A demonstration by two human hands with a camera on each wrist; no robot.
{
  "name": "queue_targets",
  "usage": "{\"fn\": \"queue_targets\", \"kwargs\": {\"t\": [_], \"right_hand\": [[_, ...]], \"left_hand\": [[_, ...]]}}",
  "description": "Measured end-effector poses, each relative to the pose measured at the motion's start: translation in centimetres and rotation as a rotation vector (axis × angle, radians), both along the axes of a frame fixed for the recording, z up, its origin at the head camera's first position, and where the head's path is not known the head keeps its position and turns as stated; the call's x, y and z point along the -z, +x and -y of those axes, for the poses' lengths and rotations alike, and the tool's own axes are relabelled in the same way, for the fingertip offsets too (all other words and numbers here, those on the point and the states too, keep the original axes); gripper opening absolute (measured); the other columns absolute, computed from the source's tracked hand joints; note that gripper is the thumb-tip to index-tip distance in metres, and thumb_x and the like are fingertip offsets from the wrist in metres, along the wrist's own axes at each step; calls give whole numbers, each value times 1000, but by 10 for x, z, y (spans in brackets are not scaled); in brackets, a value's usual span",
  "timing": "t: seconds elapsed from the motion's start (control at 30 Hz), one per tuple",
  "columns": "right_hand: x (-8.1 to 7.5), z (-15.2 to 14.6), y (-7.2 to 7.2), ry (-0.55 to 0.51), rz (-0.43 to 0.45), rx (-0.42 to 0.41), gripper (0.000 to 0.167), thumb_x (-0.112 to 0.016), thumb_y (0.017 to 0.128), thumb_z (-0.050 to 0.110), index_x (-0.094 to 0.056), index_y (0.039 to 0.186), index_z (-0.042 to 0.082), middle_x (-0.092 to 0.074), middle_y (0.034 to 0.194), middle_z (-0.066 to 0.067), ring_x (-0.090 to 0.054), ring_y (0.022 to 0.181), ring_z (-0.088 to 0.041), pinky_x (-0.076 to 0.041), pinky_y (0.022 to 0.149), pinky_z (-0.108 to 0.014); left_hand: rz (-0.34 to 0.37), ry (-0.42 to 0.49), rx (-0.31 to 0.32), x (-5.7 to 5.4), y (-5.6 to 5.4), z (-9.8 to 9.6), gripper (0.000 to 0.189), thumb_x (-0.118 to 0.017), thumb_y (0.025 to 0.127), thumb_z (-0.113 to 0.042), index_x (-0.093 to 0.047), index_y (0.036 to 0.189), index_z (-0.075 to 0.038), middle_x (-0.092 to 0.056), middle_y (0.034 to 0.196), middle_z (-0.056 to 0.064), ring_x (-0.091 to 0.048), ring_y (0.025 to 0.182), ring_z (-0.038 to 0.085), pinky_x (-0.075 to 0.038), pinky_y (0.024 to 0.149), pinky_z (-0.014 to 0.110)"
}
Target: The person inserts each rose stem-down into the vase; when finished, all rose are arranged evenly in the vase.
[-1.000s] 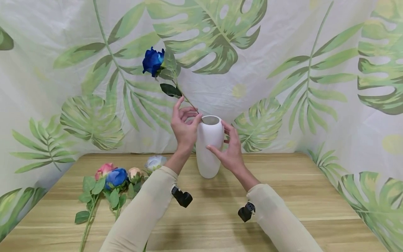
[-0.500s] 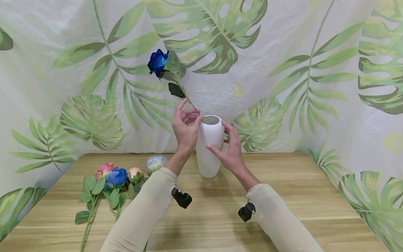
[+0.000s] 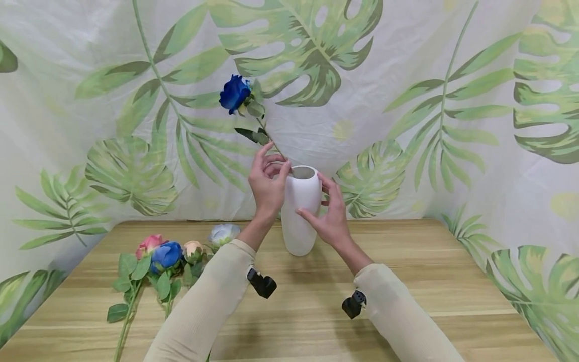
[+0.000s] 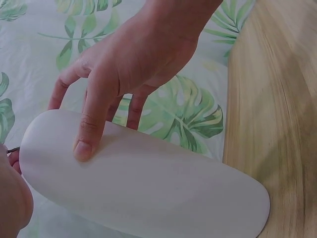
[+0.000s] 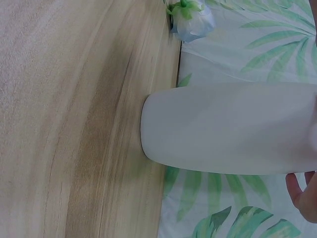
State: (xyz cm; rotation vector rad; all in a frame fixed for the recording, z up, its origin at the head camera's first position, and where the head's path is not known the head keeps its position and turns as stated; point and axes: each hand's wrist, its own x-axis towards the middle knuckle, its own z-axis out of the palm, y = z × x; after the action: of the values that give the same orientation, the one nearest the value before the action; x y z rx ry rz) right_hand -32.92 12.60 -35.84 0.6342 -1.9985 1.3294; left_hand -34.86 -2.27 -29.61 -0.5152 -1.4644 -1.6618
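A blue rose [image 3: 234,94] on a thin leafy stem leans up and left above the white vase [image 3: 298,226]. My left hand [image 3: 268,190] pinches the stem between thumb and fingers beside the vase's rim. The stem's lower end shows at the left of the mouth; how deep it reaches is hidden. On the vase's right side, my right hand [image 3: 332,216] grips the upper body, thumb across the front. In the left wrist view that right hand [image 4: 133,64] spans the vase. The right wrist view has the vase [image 5: 223,129] upright on the wooden table.
Left of the vase lie a pink rose [image 3: 151,245], another blue rose [image 3: 166,255], a peach rose [image 3: 193,251] and a white rose [image 3: 223,233] on the table [image 3: 407,281]. My left forearm covers some stems. A leaf-print cloth [image 3: 353,151] hangs behind.
The held blue rose has shifted right and slightly down, its stem more upright and turned a little. My left hand has moved slightly right. The right hand and vase have stayed put.
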Motion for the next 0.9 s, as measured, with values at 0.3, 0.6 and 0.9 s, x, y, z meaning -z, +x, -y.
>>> {"fn": "queue_targets", "kwargs": {"t": [0.3,0.6,0.9], "right_hand": [[-1,1,2,12,-1,21,89,-92,77,8,-43,151,3,-48,143,-25,-56,123,-45,-59,85,-58],[0,0,1,9,0,16,90,-92,76,7,-42,151,2,-48,144,-25,-56,124,-45,-59,85,-58],[-1,0,1,15,-9,18,90,-92,77,7,-42,151,2,-48,144,-25,-56,123,-45,-59,84,-57]], "left_hand": [[-5,-12,-11,-1,0,-2,47,-77,88,10,-56,131,10,-69,93,27,-70,78,35,-55,70,17],[14,-29,-39,1,-1,-3,44,-76,88,10,-62,130,10,-73,96,27,-71,83,42,-55,74,16],[30,-65,-35,3,0,-1,65,-72,90,13,-50,151,1,-71,102,24,-70,81,40,-52,74,15]]}}
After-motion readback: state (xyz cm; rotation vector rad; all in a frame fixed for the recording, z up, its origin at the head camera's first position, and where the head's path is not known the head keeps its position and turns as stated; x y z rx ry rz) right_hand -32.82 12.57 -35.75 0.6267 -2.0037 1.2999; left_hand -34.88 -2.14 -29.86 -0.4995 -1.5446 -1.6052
